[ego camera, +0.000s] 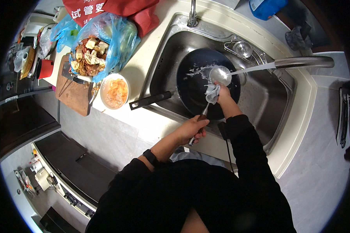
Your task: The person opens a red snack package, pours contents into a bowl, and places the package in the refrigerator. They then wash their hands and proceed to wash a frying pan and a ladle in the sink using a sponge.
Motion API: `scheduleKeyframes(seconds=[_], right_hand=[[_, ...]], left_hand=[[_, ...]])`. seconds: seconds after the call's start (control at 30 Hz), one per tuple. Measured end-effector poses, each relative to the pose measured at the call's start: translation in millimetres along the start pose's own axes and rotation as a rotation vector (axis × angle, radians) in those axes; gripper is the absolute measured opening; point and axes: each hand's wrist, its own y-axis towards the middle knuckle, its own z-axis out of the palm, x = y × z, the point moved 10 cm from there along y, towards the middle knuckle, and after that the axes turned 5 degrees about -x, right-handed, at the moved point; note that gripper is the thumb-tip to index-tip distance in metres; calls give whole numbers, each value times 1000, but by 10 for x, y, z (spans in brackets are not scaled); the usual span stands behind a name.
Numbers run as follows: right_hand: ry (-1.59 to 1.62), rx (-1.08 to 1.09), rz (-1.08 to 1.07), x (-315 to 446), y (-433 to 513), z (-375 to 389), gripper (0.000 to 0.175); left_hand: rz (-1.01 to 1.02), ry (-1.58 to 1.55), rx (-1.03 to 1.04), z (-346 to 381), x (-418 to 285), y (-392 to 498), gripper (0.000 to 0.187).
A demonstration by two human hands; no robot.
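My left hand grips the brown handle of a metal ladle over the sink. A crumpled pale cloth is pinched in my right hand against the ladle's neck, just below its bowl. Under the ladle a dark wok sits in the steel sink, with whitish foam or splashes on its inside. The wok's black handle sticks out over the left sink rim. A pale streak, seemingly running water, links the ladle bowl and a polished metal tube, which looks like a spout.
Left of the sink stand a white tub of orange pieces in liquid, a wooden cutting board with a knife, and a blue plastic bag of food scraps. Behind lies a red bag bearing writing. A wire rack hangs inside the sink.
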Motion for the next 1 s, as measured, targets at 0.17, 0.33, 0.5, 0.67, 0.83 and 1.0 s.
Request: scheduleKeyframes(seconds=[0.17, 0.33, 0.5, 0.67, 0.83, 1.0], right_hand=[[-1392, -465, -662, 957, -436, -112, 70], [-1274, 10, -1230, 1339, -1189, 457, 63], [-1993, 398, -1439, 946, -1600, 1090, 39], [-2167, 553, -1593, 987, -1420, 1307, 15], [-1375, -22, -1177, 1427, -897, 674, 46], [-337, -245, -624, 748, -506, -33, 42]], left_hand=[[84, 110, -110, -82, 19, -43, 26], [97, 225, -104, -132, -19, -172, 27], [153, 454, -129, -171, -219, -304, 27], [331, 671, -178, -277, -424, -526, 29], [179, 174, 27, -184, -203, -600, 30], [197, 119, 7, -69, -112, -419, 27]])
